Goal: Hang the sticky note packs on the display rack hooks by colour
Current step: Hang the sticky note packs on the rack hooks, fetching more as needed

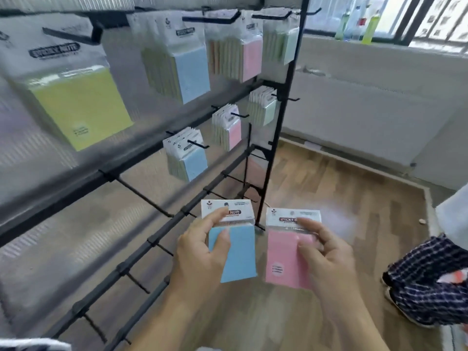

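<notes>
My left hand (200, 252) pinches a blue sticky note pack (239, 257), thumb on its face. My right hand (326, 254) pinches a pink sticky note pack (285, 259). Both packs are held upright in front of the black display rack (283, 117), level with its lower bars. On the top row hang yellow packs (81, 107), blue packs (187, 69), pink packs (249, 57) and green packs (288, 44). The middle row carries blue packs (192, 163), pink packs (233, 133) and green packs (267, 110). Several lower hooks (144, 196) are bare.
A translucent ribbed panel backs the rack. A wooden floor (354, 198) lies to the right, bounded by a low white wall. Coloured bottles (367, 24) stand on the window ledge. Another person in checked clothing (428, 279) crouches at the right edge.
</notes>
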Demonstrator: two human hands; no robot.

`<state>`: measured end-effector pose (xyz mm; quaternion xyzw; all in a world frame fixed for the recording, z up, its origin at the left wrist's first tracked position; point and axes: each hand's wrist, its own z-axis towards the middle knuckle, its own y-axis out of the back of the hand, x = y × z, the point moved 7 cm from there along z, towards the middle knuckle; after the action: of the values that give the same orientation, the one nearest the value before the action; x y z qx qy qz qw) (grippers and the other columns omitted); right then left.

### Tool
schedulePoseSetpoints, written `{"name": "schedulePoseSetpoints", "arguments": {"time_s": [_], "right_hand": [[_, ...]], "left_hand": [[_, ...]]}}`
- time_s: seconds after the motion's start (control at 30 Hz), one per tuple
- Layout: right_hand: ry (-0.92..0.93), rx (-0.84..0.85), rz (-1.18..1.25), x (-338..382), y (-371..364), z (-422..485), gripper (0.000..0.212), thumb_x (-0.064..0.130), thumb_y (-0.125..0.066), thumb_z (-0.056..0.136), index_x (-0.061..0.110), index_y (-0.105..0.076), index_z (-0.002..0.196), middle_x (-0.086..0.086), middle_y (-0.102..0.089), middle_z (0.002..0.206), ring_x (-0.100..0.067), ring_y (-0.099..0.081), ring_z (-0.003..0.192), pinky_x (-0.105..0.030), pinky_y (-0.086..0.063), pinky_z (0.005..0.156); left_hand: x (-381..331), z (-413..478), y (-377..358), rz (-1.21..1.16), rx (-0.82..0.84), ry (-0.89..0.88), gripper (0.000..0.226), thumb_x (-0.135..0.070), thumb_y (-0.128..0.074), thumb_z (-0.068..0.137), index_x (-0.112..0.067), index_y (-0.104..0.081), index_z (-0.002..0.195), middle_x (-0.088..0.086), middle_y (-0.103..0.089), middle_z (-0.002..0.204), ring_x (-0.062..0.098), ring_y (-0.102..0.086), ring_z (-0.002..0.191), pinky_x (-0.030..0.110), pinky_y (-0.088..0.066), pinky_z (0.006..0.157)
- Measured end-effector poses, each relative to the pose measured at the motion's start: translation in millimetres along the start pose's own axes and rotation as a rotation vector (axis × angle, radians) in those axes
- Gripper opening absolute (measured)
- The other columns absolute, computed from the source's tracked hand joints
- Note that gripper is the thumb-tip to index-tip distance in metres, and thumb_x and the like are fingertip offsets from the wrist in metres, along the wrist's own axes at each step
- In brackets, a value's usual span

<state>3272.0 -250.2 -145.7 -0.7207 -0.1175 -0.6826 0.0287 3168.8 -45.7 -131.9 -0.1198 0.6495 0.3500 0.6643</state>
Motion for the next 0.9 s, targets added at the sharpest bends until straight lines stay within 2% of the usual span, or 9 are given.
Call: {"name": "schedulePoseSetpoints", "arguments": {"time_s": [0.1, 0.17, 0.3, 0.37, 0.47, 0.57, 0.63, 0.77, 0.9], "right_hand": [[0.005, 0.102, -0.01, 3, -9, 50, 0.042, -0.009, -0.05, 0.088, 0.028, -0.068, 0.099, 0.015, -0.073, 0.082, -0.001, -0.064, 0.064, -0.017, -0.049, 0.054], [0.022, 0.144, -0.04, 7, -20, 86, 0.042, -0.007, -0.053, 0.086, 0.031, -0.069, 0.097, 0.015, -0.073, 0.08, -0.002, -0.064, 0.063, -0.018, -0.049, 0.053], [0.05, 0.209, -0.054, 16, -54, 151, 0.029, 0.012, -0.061, 0.075, 0.033, -0.072, 0.092, 0.01, -0.075, 0.085, -0.015, -0.069, 0.073, -0.036, -0.056, 0.064], [0.077, 0.261, -0.056, 24, -73, 176, 0.032, 0.019, -0.057, 0.067, 0.03, -0.073, 0.092, 0.008, -0.075, 0.085, -0.015, -0.067, 0.072, -0.032, -0.052, 0.064], [0.106, 0.333, -0.066, 31, -98, 209, 0.035, 0.02, -0.054, 0.065, 0.028, -0.073, 0.093, 0.005, -0.074, 0.087, -0.016, -0.066, 0.072, -0.03, -0.052, 0.062], [0.103, 0.414, -0.054, 31, -121, 228, 0.028, 0.014, -0.058, 0.073, 0.028, -0.071, 0.093, 0.008, -0.073, 0.084, -0.01, -0.064, 0.067, -0.025, -0.05, 0.058], [0.105, 0.455, -0.053, 32, -134, 239, 0.027, 0.009, -0.059, 0.077, 0.029, -0.072, 0.09, 0.01, -0.073, 0.083, -0.011, -0.063, 0.067, -0.03, -0.051, 0.058], [0.107, 0.531, -0.035, 33, -157, 256, 0.031, 0.017, -0.055, 0.068, 0.032, -0.072, 0.088, 0.012, -0.07, 0.073, -0.014, -0.061, 0.062, -0.025, -0.046, 0.051], [0.159, 0.596, -0.002, 37, -167, 270, 0.034, -0.003, -0.059, 0.083, 0.026, -0.069, 0.097, 0.016, -0.073, 0.081, -0.003, -0.061, 0.064, -0.015, -0.046, 0.054]], "left_hand": [[2, 32, -14, 0.001, -0.101, 0.003, 0.036, -0.038, -0.055, 0.081, -0.042, -0.062, 0.116, -0.019, -0.068, 0.108, 0.001, -0.062, 0.081, 0.02, -0.048, 0.067], [5, 58, -23, -0.013, -0.144, 0.013, 0.031, -0.036, -0.059, 0.085, -0.043, -0.062, 0.115, -0.015, -0.069, 0.1, -0.003, -0.058, 0.067, 0.013, -0.043, 0.057], [9, 106, -28, 0.02, -0.233, -0.003, 0.032, -0.037, -0.057, 0.084, -0.041, -0.064, 0.115, -0.022, -0.065, 0.108, -0.005, -0.061, 0.093, 0.014, -0.049, 0.069], [9, 125, -28, 0.051, -0.275, -0.01, 0.027, -0.03, -0.061, 0.089, -0.043, -0.062, 0.112, -0.026, -0.06, 0.112, -0.011, -0.056, 0.104, 0.006, -0.046, 0.074], [16, 146, -24, 0.063, -0.331, 0.01, 0.033, -0.013, -0.065, 0.09, -0.035, -0.063, 0.115, -0.023, -0.06, 0.114, -0.01, -0.056, 0.103, 0.004, -0.045, 0.068], [20, 154, -17, 0.092, -0.403, 0.01, 0.037, -0.008, -0.065, 0.089, -0.029, -0.065, 0.12, -0.024, -0.062, 0.113, -0.011, -0.058, 0.102, 0.003, -0.044, 0.072], [21, 158, -17, 0.091, -0.425, 0.027, 0.041, -0.004, -0.064, 0.089, -0.032, -0.062, 0.119, -0.027, -0.06, 0.111, -0.015, -0.057, 0.102, 0.001, -0.043, 0.073], [24, 164, -14, 0.144, -0.476, 0.058, 0.04, -0.004, -0.064, 0.089, -0.023, -0.062, 0.125, -0.032, -0.057, 0.115, -0.018, -0.054, 0.107, 0.002, -0.043, 0.084], [26, 165, -14, 0.19, -0.527, 0.107, 0.045, -0.006, -0.064, 0.089, -0.031, -0.057, 0.127, -0.036, -0.053, 0.118, -0.013, -0.057, 0.105, 0.002, -0.041, 0.086]]}}
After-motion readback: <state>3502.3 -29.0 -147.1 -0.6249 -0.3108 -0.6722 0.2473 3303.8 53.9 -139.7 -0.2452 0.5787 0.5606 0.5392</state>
